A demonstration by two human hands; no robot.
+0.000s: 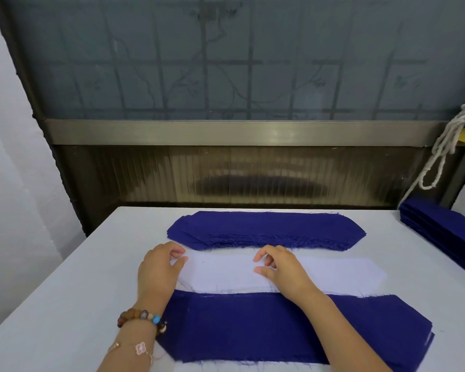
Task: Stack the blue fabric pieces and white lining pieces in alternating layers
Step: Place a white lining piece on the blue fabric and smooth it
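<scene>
A pile of white lining pieces (333, 275) lies across the middle of the table. Behind it sits a pile of blue fabric pieces (266, 228) with frayed edges. In front, near me, lies a stack topped by a blue piece (253, 326), with white showing under its near edge. My left hand (159, 269) rests on the left end of the white lining, its fingers curled at the edge. My right hand (279, 267) sits on the middle of the lining, thumb and fingers bent as if pinching the top sheet; whether a sheet is lifted I cannot tell.
Another stack of blue pieces (446, 232) lies at the table's right edge. A knotted white rope (440, 151) hangs at the right. A dark window frame and ribbed panel (239, 173) stand behind the white table (65, 304).
</scene>
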